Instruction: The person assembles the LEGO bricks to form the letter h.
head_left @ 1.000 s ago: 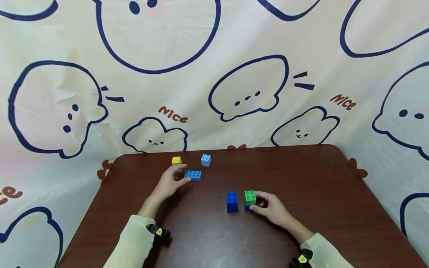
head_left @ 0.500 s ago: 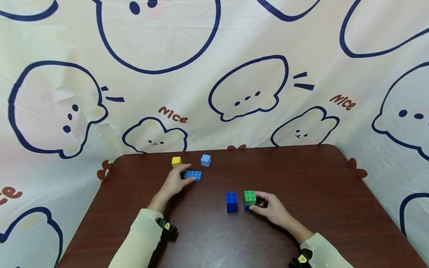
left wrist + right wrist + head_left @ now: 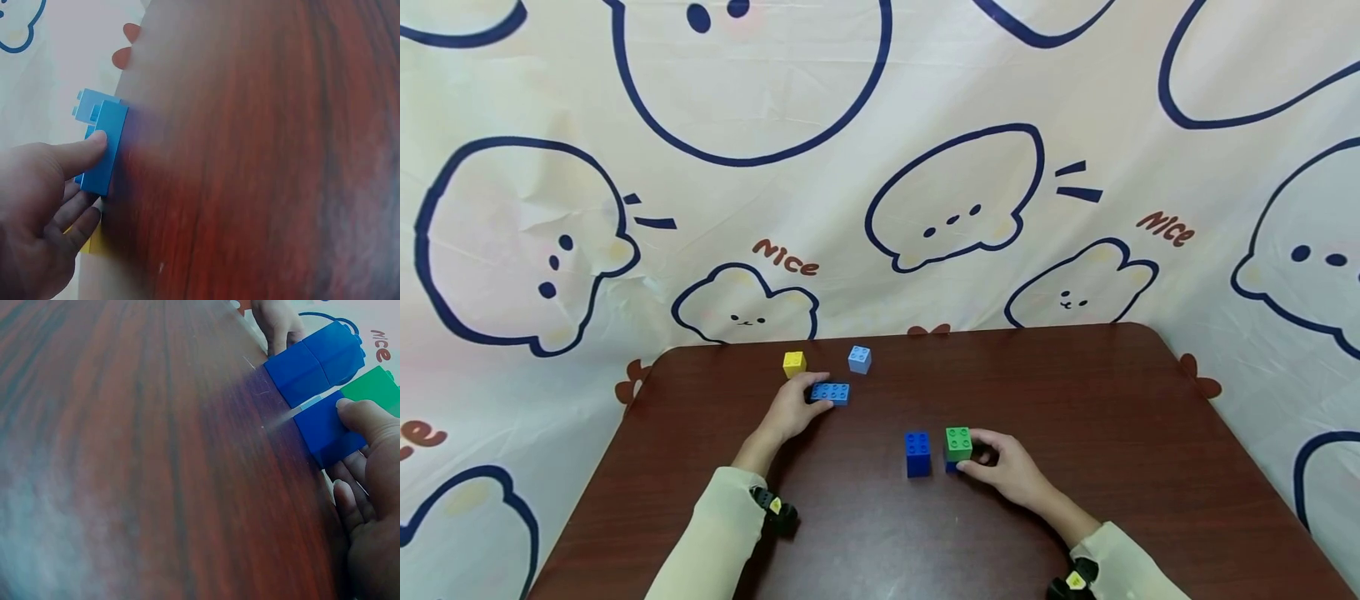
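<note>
My left hand [image 3: 792,410] pinches a medium-blue, two-by-four toy building brick [image 3: 831,393], thumb against its near long side and fingers behind it. In the left wrist view, the thumb presses the face of this blue brick [image 3: 109,164]. My right hand [image 3: 1006,468] grips a stack made of a green brick [image 3: 958,442] on a dark blue brick [image 3: 326,428]; the thumb lies on the dark blue one near the seam, with the fingers partly hidden behind. Just left of this stack stands another stack of two dark blue bricks [image 3: 917,455], apart from both hands.
A yellow brick [image 3: 794,363] sits just beyond the left hand, near the table's far edge. A small light blue brick [image 3: 860,360] stands to its right. The brown table [image 3: 1075,392] meets a printed cloth backdrop [image 3: 955,92].
My left hand has slid right along the medium-blue brick, bringing its thumb onto the near side. The right hand and its stack stay where they were.
</note>
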A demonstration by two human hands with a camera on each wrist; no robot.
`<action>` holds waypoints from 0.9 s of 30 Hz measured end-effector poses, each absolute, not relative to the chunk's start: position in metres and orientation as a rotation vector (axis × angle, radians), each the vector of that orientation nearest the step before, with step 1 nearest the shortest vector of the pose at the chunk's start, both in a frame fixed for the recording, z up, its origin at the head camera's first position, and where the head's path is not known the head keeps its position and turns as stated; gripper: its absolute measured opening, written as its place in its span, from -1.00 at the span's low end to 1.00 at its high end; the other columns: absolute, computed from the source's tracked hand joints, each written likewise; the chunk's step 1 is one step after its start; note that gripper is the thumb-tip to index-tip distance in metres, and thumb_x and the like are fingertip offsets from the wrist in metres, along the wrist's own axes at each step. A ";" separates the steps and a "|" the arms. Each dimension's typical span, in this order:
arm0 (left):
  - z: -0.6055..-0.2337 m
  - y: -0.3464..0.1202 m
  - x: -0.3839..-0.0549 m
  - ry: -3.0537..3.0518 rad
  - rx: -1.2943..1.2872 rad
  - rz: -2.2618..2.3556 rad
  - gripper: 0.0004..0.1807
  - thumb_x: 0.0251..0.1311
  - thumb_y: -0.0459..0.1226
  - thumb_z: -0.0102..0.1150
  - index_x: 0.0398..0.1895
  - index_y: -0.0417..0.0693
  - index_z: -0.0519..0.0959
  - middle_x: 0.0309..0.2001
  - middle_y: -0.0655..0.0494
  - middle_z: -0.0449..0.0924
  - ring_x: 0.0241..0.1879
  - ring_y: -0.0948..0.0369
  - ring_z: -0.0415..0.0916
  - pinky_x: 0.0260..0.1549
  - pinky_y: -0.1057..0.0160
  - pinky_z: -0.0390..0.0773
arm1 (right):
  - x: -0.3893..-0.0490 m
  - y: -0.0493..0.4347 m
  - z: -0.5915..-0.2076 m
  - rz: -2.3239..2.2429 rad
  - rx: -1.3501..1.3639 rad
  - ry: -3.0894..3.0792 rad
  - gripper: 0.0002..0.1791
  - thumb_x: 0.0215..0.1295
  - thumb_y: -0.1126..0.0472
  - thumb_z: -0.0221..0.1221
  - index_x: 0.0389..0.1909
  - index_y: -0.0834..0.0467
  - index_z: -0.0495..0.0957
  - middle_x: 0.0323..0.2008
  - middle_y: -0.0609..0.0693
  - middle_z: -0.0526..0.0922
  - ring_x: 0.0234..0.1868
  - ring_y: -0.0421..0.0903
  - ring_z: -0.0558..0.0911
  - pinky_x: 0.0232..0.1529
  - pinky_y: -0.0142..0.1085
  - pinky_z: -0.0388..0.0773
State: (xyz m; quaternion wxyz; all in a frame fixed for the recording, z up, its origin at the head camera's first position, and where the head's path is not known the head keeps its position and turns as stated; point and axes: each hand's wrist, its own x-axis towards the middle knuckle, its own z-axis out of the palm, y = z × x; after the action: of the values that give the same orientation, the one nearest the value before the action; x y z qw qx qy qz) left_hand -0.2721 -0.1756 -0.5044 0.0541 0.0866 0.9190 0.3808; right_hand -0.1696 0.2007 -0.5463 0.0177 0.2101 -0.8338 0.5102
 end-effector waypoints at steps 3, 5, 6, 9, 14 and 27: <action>-0.505 -0.176 -0.272 2.800 0.261 1.120 -0.46 0.31 -0.37 0.33 0.35 -0.19 0.49 0.32 -0.22 0.45 0.29 -0.13 0.38 0.35 -0.16 0.33 | -0.169 0.201 -0.546 1.577 0.644 -2.591 -0.59 0.22 0.24 0.44 0.06 0.29 0.63 -0.16 0.02 0.71 -0.32 -0.29 0.55 -0.32 -0.38 0.55; -0.505 -0.176 -0.272 2.806 0.267 1.097 -0.48 0.31 -0.37 0.32 0.33 -0.19 0.51 0.30 -0.22 0.47 0.27 -0.14 0.40 0.33 -0.16 0.35 | -0.169 0.201 -0.546 1.582 0.630 -2.597 -0.58 0.21 0.24 0.45 0.06 0.28 0.64 -0.16 0.01 0.72 -0.32 -0.29 0.55 -0.31 -0.38 0.55; -0.505 -0.176 -0.272 2.806 0.268 1.092 -0.49 0.31 -0.37 0.32 0.32 -0.19 0.52 0.29 -0.22 0.47 0.27 -0.13 0.41 0.33 -0.16 0.36 | -0.169 0.202 -0.546 1.585 0.630 -2.598 -0.58 0.22 0.24 0.44 0.06 0.28 0.64 -0.16 0.01 0.72 -0.32 -0.29 0.55 -0.31 -0.38 0.55; -0.505 -0.177 -0.272 2.807 0.270 1.082 -0.52 0.31 -0.37 0.32 0.30 -0.18 0.55 0.28 -0.21 0.49 0.25 -0.13 0.42 0.32 -0.16 0.36 | -0.170 0.201 -0.546 1.601 0.615 -2.608 -0.57 0.21 0.23 0.45 0.07 0.26 0.64 -0.14 0.00 0.72 -0.31 -0.28 0.56 -0.30 -0.38 0.56; -0.504 -0.178 -0.270 2.814 0.271 1.073 -0.54 0.32 -0.34 0.32 0.28 -0.17 0.57 0.26 -0.20 0.50 0.25 -0.12 0.43 0.33 -0.16 0.36 | -0.170 0.201 -0.547 1.594 0.609 -2.630 -0.56 0.22 0.21 0.45 0.09 0.25 0.63 -0.13 -0.01 0.71 -0.32 -0.28 0.55 -0.30 -0.37 0.56; -0.498 -0.183 -0.263 2.799 0.312 1.118 -0.54 0.34 -0.28 0.31 0.29 -0.14 0.57 0.28 -0.19 0.50 0.26 -0.12 0.42 0.32 -0.19 0.36 | -0.171 0.202 -0.548 1.607 0.586 -2.655 -0.55 0.24 0.18 0.44 0.11 0.25 0.62 -0.11 0.01 0.71 -0.31 -0.27 0.55 -0.29 -0.37 0.55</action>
State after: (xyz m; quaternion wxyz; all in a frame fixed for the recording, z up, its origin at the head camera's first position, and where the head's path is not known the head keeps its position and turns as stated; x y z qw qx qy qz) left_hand -0.2628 -0.1826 -0.4977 0.0556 0.1028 0.9224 0.3682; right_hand -0.1705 0.2016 -0.5476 -0.0084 0.1855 -0.8407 0.5087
